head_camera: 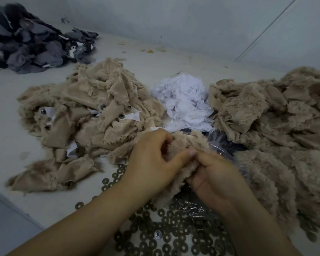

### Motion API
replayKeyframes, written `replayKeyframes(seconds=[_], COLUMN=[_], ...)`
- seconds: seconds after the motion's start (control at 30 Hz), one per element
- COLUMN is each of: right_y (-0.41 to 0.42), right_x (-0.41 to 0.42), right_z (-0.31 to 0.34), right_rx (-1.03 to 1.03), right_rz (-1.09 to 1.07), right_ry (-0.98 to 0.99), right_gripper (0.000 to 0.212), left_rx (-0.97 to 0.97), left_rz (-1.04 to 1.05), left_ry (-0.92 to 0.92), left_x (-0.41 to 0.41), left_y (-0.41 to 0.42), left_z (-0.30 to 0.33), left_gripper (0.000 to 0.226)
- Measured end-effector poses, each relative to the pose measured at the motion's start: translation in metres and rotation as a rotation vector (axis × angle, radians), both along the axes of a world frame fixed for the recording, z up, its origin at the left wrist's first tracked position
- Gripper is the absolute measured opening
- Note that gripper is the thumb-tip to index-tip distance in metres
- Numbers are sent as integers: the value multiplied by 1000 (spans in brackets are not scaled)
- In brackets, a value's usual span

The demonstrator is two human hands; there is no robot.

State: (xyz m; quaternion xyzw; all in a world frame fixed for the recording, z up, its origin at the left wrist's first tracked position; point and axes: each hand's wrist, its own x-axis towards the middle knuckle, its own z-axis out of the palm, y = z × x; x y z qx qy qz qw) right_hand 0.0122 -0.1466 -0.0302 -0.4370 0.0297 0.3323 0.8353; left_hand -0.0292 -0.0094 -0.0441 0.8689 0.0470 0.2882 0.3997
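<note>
My left hand [151,159] and my right hand [212,182] meet at the middle of the view, both holding one small piece of beige plush fabric [181,145]. The left thumb and fingers pinch its upper edge; the right hand's fingers curl round its lower side. Below the hands lie several dark round washers [166,235] scattered on the table, partly under a clear plastic bag [222,143].
A pile of beige fabric pieces fitted with eyes and white backing [92,108] lies to the left. Another beige plush pile [277,126] fills the right. White fabric scraps [185,102] sit between them. Grey and black pieces [30,41] are heaped far left by the wall.
</note>
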Motion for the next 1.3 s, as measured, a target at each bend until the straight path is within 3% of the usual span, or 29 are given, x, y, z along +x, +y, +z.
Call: replayKeyframes(seconds=[0.13,0.2,0.37,0.47,0.57,0.73,0.87,1.0,1.17,1.3], right_y=[1,0,0,0,0,0,1,3,6,6], right_x=[-2,-2,1,0,-2,-2,0,-5,-11,-10], right_z=[-2,-1,-1,-1,0,1,-3,-3,-4,-2], right_rx=[-31,-67,-41,-3,8,36,-12,-64,-4,7], right_rz=[-10,-36,-87,-102,-84,-77,-120,-26,21,16], right_ry=[-9,-31,15,45,46,51,50,-37,-38,-22], right_gripper=[40,42,32,31,32,33,32,40,38,34], left_rx=[114,110,-308,-464,-553,-387,-490,-505,-509,-451], left_rz=[1,-34,-78,-57,-109,-136,-94,-103,-167,-220], left_ry=[-41,-56,25,52,15,57,41,47,28,71], left_x=[2,3,5,8,6,4,6,8,7,3], left_y=[-2,-1,5,11,13,13,13,11,7,6], left_z=[-2,-1,4,4,3,0,-2,-1,1,0], left_gripper=[26,31,46,41,50,19,29,25,40,26])
